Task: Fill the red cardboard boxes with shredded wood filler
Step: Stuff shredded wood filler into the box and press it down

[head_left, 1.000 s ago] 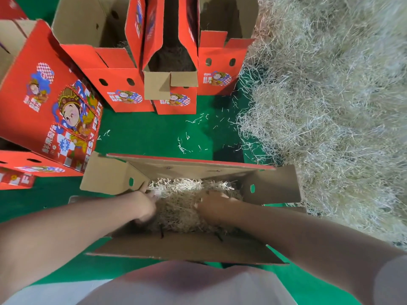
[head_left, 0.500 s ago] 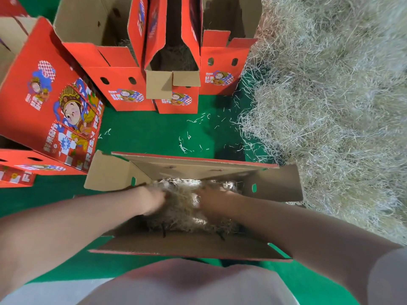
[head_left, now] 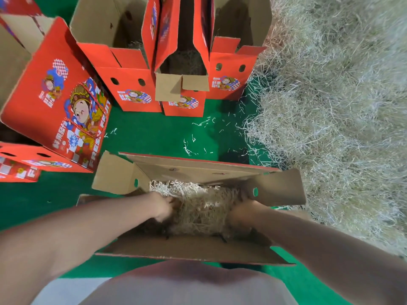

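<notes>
Looking down through the head camera, I see the open box (head_left: 198,167) lying on the green floor (head_left: 154,133) right in front of the person, its brown flaps spread outward on every side. Shredded wood filler (head_left: 202,205) covers the bottom of it, pale and tangled, brightest along the far wall.

The left hand (head_left: 164,206) is sunk into the filler at the left end of the box, and the right hand (head_left: 242,211) is sunk into it at the right end, just under the right flap (head_left: 279,188). Both sets of fingers are buried among the strands, so I cannot tell whether they are gripping a clump or pressing flat.

A big pile of loose filler (head_left: 330,106) fills the right side of the view, its edge just beside the box. A few stray strands (head_left: 198,137) lie on the floor between the box and three upright red boxes (head_left: 182,104) standing side by side at the top, flaps up; the middle one has filler in its bottom. At left a printed red box (head_left: 57,102) is tilted, and another red box (head_left: 33,159) lies below it
</notes>
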